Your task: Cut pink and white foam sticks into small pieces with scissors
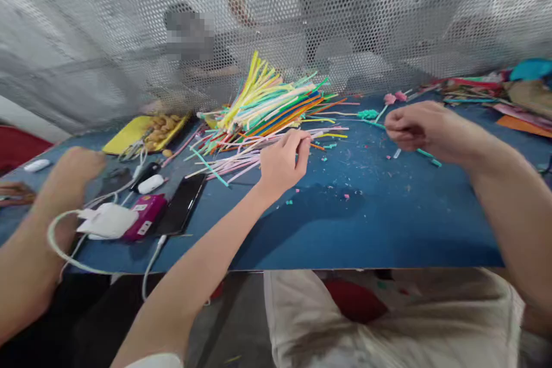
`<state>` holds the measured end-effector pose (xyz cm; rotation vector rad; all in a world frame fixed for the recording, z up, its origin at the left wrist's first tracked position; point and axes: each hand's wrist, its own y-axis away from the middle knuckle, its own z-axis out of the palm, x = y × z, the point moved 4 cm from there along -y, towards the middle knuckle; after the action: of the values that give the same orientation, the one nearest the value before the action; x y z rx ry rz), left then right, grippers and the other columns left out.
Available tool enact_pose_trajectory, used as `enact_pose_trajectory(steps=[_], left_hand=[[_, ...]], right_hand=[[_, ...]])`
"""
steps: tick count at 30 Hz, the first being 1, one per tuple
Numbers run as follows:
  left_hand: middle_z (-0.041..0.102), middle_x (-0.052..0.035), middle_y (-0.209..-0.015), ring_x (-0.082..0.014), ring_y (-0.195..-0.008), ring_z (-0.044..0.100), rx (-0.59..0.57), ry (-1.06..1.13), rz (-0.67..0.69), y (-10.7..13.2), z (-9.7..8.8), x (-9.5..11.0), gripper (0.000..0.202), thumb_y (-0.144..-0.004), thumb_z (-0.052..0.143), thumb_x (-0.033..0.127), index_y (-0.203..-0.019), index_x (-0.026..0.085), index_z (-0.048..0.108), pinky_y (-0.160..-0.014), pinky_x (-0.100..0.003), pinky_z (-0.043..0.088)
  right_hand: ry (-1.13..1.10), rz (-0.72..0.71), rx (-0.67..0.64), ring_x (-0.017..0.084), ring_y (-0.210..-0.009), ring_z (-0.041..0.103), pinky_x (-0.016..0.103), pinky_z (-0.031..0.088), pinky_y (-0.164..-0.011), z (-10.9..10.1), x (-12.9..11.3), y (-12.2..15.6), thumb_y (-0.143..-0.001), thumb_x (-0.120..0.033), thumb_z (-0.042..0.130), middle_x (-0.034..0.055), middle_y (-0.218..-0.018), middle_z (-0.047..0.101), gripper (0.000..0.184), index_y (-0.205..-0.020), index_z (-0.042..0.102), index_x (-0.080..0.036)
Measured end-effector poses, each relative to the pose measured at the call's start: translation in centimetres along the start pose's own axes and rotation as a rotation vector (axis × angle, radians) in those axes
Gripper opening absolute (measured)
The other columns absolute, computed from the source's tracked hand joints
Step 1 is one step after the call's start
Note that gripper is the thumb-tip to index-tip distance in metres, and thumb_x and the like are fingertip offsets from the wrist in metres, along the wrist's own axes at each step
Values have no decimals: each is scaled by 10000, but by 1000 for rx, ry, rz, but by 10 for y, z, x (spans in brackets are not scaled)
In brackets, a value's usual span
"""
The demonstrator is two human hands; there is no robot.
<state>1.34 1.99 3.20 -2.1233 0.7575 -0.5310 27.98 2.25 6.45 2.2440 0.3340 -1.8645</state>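
Note:
A heap of thin colourful sticks (267, 106) in yellow, green, orange and pink lies fanned out at the back middle of the blue table (366, 224). My left hand (282, 164) reaches to the heap's near edge, with its fingertips pinched on a pale pink stick. To the right, my right hand (416, 126) hovers just above the table with its fingers curled in. A teal stick (426, 155) runs under it, and I cannot tell whether the fingers hold it. Small cut bits (345, 196) are scattered between my hands.
Another person's arm and hand (71, 175) rest at the left by a white charger (107, 221), a pink box (146, 215), a black phone (183, 204) and cables. A yellow tray with peanuts (144, 132) stands behind them. Perforated metal mesh (388, 17) backs the table. Coloured scraps (509, 98) lie far right.

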Motion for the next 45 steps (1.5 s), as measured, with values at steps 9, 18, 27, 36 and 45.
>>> enact_pose_trajectory(steps=[9, 18, 27, 36, 45], left_hand=[[726, -5, -822, -105, -660, 614, 4, 61, -12, 0, -2, 4, 198, -1011, 494, 300, -996, 204, 667, -611, -258, 401], [738, -15, -863, -119, -735, 633, -60, 350, -95, -2, -3, 12, 219, -996, 549, 352, -938, 199, 694, -677, -272, 450], [734, -4, -785, -123, -674, 657, -65, 458, -179, 4, 3, 11, 219, -959, 618, 385, -1084, 211, 665, -622, -275, 431], [721, 17, -743, -96, -574, 608, -82, 469, -163, 4, 4, 11, 236, -983, 587, 344, -1178, 256, 686, -554, -247, 410], [763, -40, -991, -107, -730, 672, -68, 476, -110, 3, 4, 9, 261, -995, 553, 353, -1177, 212, 676, -708, -253, 528]], right_hand=[[-338, -248, -15, 100, -594, 395, 283, 320, -557, 18, 25, -20, -907, -179, 590, -2, -704, 475, 118, -794, 558, -185], [-367, -400, -117, 112, -698, 490, 289, 394, -665, 90, 59, -21, -982, -345, 616, -8, -802, 542, 164, -925, 557, -203], [-312, -411, -136, 118, -701, 491, 295, 410, -686, 101, 72, -22, -994, -378, 589, -12, -797, 540, 195, -935, 539, -199], [-261, -406, -155, 121, -705, 493, 291, 413, -676, 103, 68, -19, -993, -400, 583, -11, -801, 543, 214, -935, 525, -203], [-246, -408, -152, 121, -709, 492, 295, 420, -690, 102, 73, -21, -981, -434, 595, -15, -794, 540, 242, -946, 519, -208]])
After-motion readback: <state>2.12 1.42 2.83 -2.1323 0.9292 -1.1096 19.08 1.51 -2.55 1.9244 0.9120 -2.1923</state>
